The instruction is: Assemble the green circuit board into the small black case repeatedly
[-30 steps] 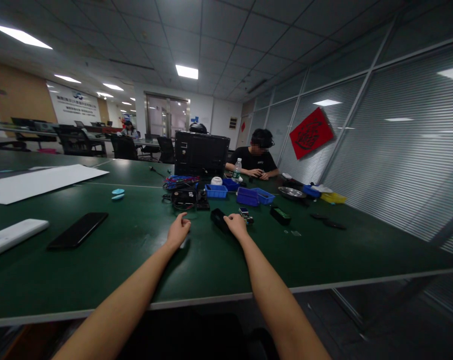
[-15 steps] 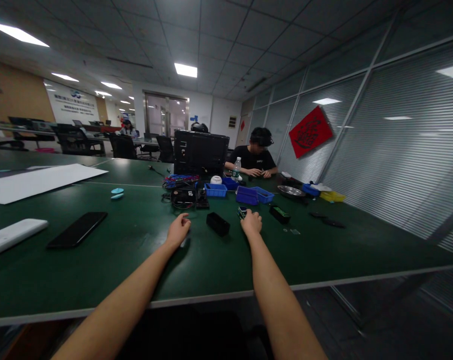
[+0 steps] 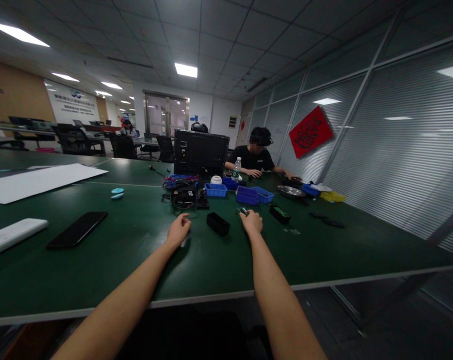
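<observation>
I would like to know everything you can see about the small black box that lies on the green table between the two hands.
The small black box is a low, oblong block with a matte, dark surface, perhaps plastic; no markings can be made out. It lies flat on the green table, turned at a slant, between the left hand and the right hand. Neither hand touches it.

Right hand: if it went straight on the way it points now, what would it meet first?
The small greenish part right at the fingertips of the right hand; contact looks likely but is unclear. Beyond it, the line leads to the dark blue bin, though depth is hard to judge.
</observation>
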Demonstrator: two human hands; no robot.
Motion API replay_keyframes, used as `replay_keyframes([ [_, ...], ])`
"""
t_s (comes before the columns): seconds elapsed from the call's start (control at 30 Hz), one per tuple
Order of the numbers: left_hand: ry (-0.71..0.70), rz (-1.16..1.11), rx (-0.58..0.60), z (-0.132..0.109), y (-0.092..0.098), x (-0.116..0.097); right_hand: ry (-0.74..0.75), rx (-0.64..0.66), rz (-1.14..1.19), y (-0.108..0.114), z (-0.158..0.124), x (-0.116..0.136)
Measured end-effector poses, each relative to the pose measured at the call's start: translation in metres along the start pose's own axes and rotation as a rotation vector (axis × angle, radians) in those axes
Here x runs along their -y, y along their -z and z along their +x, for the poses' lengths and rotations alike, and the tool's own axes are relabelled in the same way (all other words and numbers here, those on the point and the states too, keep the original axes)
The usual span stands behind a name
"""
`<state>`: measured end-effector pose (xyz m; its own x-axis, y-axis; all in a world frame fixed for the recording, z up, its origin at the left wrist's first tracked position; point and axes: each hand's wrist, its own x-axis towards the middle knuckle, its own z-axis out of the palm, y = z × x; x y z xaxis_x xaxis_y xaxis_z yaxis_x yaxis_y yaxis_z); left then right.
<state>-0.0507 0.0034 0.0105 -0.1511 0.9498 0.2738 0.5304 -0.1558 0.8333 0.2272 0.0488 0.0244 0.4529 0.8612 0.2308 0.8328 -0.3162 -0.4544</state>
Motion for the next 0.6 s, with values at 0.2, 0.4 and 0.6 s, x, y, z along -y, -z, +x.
replay_keyframes([
  [0.2,0.014,0.029,0.027,-0.0008,0.0004,-0.0027,-0.008,0.015,-0.005,-0.0039,0.0016,0.0001],
  [0.4,0.019,0.045,0.024,-0.0018,0.0013,-0.0042,-0.015,0.105,0.171,-0.0077,0.0082,0.0004],
  [0.6,0.005,0.054,0.020,-0.0018,0.0007,-0.0036,0.084,0.032,0.010,-0.0082,0.0046,-0.0006],
])
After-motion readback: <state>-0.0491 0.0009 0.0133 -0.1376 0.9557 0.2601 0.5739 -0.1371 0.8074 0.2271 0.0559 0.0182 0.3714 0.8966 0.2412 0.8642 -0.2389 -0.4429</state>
